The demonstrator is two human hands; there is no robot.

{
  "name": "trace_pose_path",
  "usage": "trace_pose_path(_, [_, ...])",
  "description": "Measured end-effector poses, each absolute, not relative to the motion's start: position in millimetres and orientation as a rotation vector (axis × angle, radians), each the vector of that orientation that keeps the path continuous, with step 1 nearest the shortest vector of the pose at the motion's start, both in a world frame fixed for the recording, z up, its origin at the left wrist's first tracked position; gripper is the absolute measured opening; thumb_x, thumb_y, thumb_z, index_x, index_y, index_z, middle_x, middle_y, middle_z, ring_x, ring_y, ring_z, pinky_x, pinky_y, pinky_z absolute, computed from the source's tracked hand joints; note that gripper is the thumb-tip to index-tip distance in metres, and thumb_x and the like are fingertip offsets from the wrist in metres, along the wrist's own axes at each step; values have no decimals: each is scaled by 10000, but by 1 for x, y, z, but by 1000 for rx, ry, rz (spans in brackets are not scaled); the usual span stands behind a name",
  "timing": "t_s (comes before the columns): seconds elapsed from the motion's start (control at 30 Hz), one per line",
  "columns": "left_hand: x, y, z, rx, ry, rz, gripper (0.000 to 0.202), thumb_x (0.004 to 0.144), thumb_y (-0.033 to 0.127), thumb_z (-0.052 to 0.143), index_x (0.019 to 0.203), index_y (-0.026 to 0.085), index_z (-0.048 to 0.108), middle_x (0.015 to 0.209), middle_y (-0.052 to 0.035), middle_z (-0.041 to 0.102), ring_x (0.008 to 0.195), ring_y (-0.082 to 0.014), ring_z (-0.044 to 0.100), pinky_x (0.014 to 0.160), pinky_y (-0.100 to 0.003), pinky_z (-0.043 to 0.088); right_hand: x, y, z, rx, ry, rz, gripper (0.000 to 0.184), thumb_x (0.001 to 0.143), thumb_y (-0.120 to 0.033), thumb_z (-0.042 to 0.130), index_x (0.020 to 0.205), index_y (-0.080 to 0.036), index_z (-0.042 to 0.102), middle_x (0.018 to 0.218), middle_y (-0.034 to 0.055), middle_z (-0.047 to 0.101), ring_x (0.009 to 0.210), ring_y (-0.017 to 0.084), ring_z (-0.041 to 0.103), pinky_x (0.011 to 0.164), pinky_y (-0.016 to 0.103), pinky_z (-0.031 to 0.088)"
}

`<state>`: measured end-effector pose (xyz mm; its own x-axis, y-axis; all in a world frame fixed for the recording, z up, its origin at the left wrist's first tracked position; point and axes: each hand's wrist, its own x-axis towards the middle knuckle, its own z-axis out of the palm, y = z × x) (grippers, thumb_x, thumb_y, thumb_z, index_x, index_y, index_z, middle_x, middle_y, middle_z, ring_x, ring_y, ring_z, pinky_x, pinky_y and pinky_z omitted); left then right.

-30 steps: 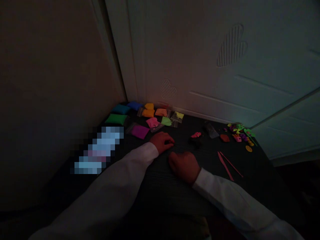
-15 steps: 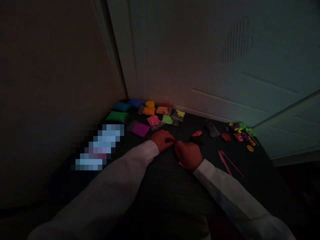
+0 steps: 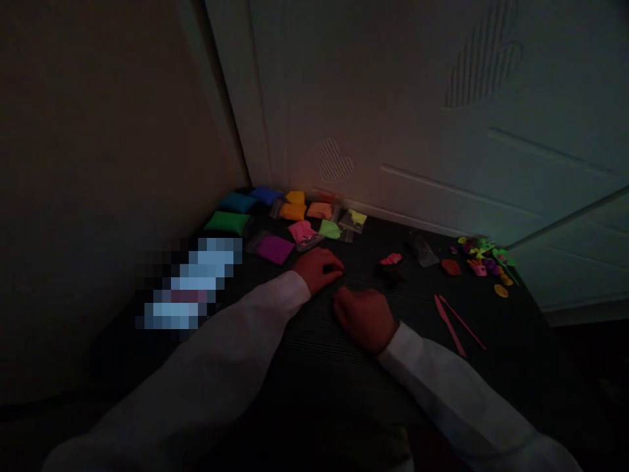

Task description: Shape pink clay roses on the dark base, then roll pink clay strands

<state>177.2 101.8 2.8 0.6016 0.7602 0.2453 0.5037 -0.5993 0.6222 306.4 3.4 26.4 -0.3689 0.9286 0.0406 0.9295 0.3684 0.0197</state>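
Observation:
Over the middle of the dark table, my left hand (image 3: 320, 270) is curled, thumb and forefinger tips close together. Whatever may sit between them is too dark and small to make out. My right hand (image 3: 366, 316) is lower and to the right, apart from the left, fingers folded down against the tabletop. Its palm side is hidden, so what it holds, if anything, does not show. Beyond my right hand lies a small dark lump (image 3: 392, 274) beside a pink-red speckled piece (image 3: 391, 259). A purple clay packet (image 3: 275, 250) lies nearest my left hand.
Several colored clay packets, including a green one (image 3: 227, 223), lie along the back left. A blurred bright screen (image 3: 194, 282) is at left. On the right are a clear bag (image 3: 423, 251), a reddish lump (image 3: 451, 267), small colorful clay figures (image 3: 484, 259) and two pink modelling tools (image 3: 452, 328).
My hands, touching at the fingertips before, have separated. The right hand has moved down and toward me, covering the spot where a bit of pink showed. The view has shifted slightly.

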Motion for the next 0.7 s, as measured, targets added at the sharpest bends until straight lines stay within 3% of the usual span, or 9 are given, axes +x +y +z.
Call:
trace_pose_path(0.13, [177,102,2,2345,989,690,164,701,264,552,810,171,633,827,-32,603,821,-151,517,780,-301,392,301,-1,26,-1579,-2702,68,245,839,-281,302,765,-191,518,639,7,616,564,117,537,580,253,278])
trace_pose_path(0.3, [177,103,3,2325,1013,697,160,710,269,539,805,175,628,814,-20,603,818,-143,521,784,-296,395,311,15,30,-1856,-2525,-78,270,853,-276,268,824,-168,514,717,59,632,602,140,552,565,253,278])
trace_pose_path(0.5, [177,104,2,2302,1009,712,162,707,272,543,805,173,627,807,-20,601,805,-137,526,774,-289,402,299,0,26,-1506,-2702,79,223,830,-274,319,741,-195,508,644,4,615,581,131,544,582,258,282])
trace_pose_path(0.7, [175,104,2,2269,1020,720,174,706,272,542,815,165,627,781,-18,594,772,-131,528,731,-276,415,308,16,29,-1803,-2492,-78,261,847,-274,286,798,-167,518,715,51,631,608,144,551,576,257,278])
